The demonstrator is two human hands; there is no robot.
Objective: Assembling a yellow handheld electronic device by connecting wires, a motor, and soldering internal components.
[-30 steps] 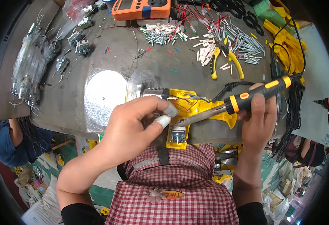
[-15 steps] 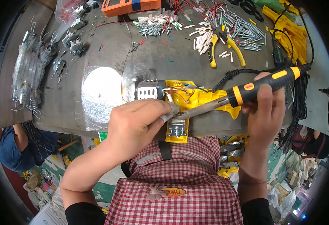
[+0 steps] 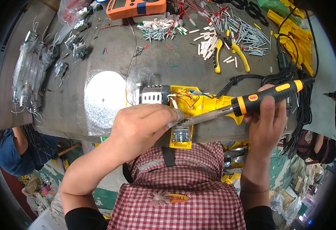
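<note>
In front of me on the table lies a pistol-shaped yellow plastic housing half (image 3: 214,102) with thin wires inside. A perforated metal tube (image 3: 152,96) sticks out of its left end. My right hand (image 3: 267,122) is closed round the black and orange handle of a soldering iron (image 3: 248,103), which slants down leftward. Its tip meets the fingertips of my left hand (image 3: 139,126) over the housing. Those fingers are pinched together, with a greyish cover on a fingertip; what they hold is hidden. Just below sits a metal bracket-like part (image 3: 181,135) in the housing's lower arm.
A bubble-wrapped roundish bundle (image 3: 104,97) lies left of the housing. Farther back are yellow-handled pliers (image 3: 233,53), metal rods (image 3: 252,36), white sleeves (image 3: 208,48) and an orange meter (image 3: 137,8). Black cables (image 3: 308,99) hang at the right edge. Another person (image 3: 18,145) sits at far left.
The soldering iron's handle has dipped slightly with my right hand, while its tip stays by my left fingers. My left hand keeps its pinch. The whole view has shifted a little.
</note>
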